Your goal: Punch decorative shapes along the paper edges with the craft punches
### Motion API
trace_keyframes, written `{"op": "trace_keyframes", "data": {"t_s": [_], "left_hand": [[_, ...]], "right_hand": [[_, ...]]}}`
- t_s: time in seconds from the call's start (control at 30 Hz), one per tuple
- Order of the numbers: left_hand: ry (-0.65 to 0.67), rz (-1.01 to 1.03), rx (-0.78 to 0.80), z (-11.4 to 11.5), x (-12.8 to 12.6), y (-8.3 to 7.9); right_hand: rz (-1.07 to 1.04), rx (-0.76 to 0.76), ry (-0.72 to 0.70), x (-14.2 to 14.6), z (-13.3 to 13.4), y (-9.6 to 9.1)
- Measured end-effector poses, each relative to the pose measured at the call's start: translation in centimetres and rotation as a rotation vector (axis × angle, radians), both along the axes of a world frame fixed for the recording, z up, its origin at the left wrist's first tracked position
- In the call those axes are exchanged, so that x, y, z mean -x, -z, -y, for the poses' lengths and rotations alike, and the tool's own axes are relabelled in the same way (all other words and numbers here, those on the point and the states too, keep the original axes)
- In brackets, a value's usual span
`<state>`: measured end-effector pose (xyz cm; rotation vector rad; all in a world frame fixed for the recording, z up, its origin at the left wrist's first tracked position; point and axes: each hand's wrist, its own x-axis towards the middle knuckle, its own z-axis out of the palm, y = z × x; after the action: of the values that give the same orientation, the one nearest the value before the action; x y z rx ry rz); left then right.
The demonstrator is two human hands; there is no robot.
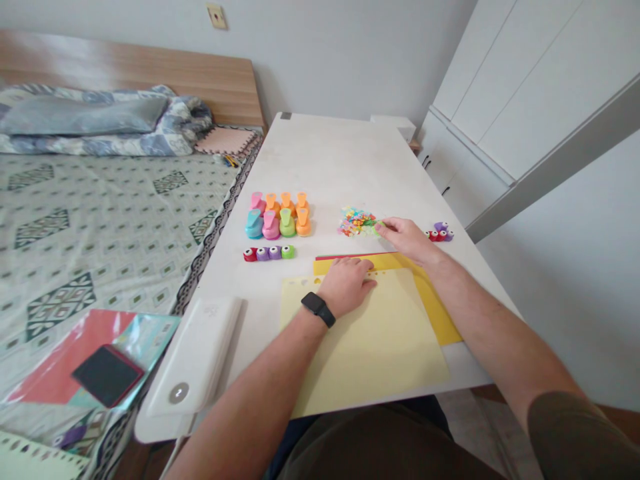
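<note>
Head view, near edge: shows a sheet of pale yellow paper point(380, 340) lying flat on a white table point(330, 157), with punched holes along the far edge. To the left of this sheet, shows a long white device point(200, 353) with a round button and a cable. Near the far edge of the pale sheet, shows the left hand point(345, 283) resting on the paper, with fingers loosely extended and a dark watch point(316, 305) at the wrist. Beneath the pale sheet, includes a deeper yellow sheet point(435, 307), projecting at the right and far edges.

Beyond the sheets, presents the right hand point(400, 233) at the right side of a loose pile of multicoloured paper cut-outs point(356, 221). Shows thumb and forefinger close together at green pieces; cannot tell whether gripping one. Near the right wrist, shows a cluster of red and purple mini punches point(442, 235). To the left of the pile, shows a row of four small punches point(275, 253) and, just behind, eight larger punches point(287, 224) in two rows of four. At the far end, terminates at a pale wall point(340, 60).
</note>
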<state>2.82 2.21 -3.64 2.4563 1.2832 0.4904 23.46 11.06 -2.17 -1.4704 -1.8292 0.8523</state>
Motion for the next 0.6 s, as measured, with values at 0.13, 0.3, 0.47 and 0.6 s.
{"op": "trace_keyframes", "data": {"t_s": [0.13, 0.3, 0.47, 0.6], "left_hand": [[-0.001, -0.002, 0.002, 0.1, 0.0, -0.1], [0.002, 0.014, -0.015, 0.0, 0.0, 0.0], [0.001, 0.018, -0.066, -0.1, -0.1, 0.4], [-0.030, 0.013, -0.049, -0.1, -0.2, 0.9]], "right_hand": [[0.003, -0.016, -0.035, 0.6, 0.3, -0.5], [-0.039, -0.008, -0.120, 3.8, 1.0, -1.1], [0.069, -0.057, -0.229, 9.3, 1.6, -1.7], [0.250, -0.062, -0.359, 13.4, 1.8, -2.4]]}}
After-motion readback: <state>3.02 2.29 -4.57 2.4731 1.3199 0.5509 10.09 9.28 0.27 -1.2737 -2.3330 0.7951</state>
